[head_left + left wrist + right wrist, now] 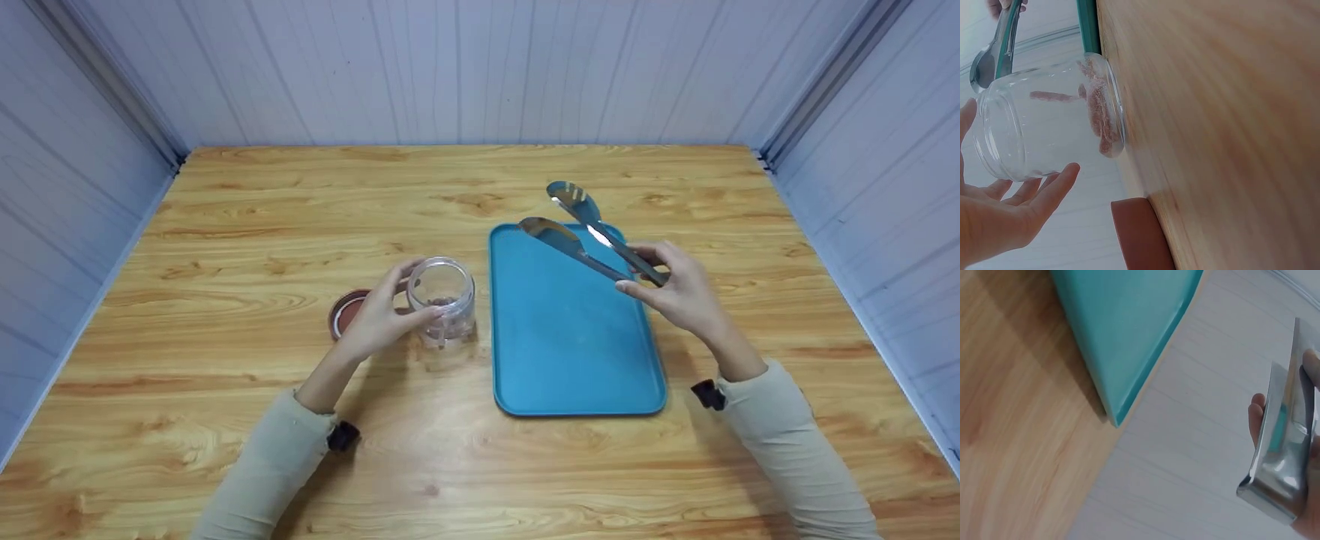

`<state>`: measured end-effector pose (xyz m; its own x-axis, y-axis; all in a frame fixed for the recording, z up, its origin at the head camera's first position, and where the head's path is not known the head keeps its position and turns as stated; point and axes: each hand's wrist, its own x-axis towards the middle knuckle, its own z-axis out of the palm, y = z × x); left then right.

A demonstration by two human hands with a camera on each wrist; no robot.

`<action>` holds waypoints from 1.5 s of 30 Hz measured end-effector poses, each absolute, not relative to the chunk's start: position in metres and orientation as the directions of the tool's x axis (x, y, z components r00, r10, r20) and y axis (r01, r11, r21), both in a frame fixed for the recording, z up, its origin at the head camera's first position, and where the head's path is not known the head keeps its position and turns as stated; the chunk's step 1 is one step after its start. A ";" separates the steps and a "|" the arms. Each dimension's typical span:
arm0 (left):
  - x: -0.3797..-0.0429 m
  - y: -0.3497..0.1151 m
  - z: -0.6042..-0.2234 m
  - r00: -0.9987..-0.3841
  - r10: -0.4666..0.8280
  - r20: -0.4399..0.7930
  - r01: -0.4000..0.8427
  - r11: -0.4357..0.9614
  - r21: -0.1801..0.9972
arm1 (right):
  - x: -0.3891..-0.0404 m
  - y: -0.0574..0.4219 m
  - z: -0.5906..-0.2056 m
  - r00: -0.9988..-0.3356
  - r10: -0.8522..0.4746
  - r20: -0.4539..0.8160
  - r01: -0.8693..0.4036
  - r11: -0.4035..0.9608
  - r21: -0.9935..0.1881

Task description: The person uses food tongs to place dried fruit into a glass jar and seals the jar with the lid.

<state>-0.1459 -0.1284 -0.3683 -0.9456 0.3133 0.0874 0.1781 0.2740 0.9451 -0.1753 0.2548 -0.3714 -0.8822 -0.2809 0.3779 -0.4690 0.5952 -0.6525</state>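
Note:
A clear jar [442, 300] stands upright on the table, left of a blue tray [570, 337]. Around its upper part the left hand [382, 319] curls thumb and fingers. Inside lie several reddish-brown stick-shaped pieces [1098, 107] at the bottom, one of them leaning up. The right hand [679, 289] holds shiny metal serving tongs [600, 232] by the bent end, in the air above the tray's right side. The tongs' arms spread apart toward the far left, with nothing between their tips. In the right wrist view only part of the right hand [1311, 450] shows.
A round brown lid [349, 311] lies on the wooden table [262, 225] left of the jar, partly behind the left hand. White panel walls [480, 75] border the table at the back and both sides.

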 end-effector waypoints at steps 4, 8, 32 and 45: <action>-0.146 -0.128 -0.369 -0.946 0.312 0.089 0.179 0.274 0.945 | -0.172 0.259 -0.373 -0.897 -0.198 0.395 -0.427 0.614 -0.664; -0.146 -0.128 -0.369 -0.946 0.311 0.088 0.179 0.279 0.943 | -0.169 0.266 -0.375 -0.900 -0.128 0.416 -0.397 0.633 -0.665; -0.146 -0.128 -0.368 -0.947 0.312 0.081 0.174 0.282 0.943 | -0.151 0.317 -0.396 -0.920 0.134 0.368 -0.146 0.755 -0.639; -0.146 -0.129 -0.368 -0.947 0.312 0.075 0.170 0.291 0.942 | -0.138 0.337 -0.408 -0.944 0.181 0.275 -0.033 0.780 -0.625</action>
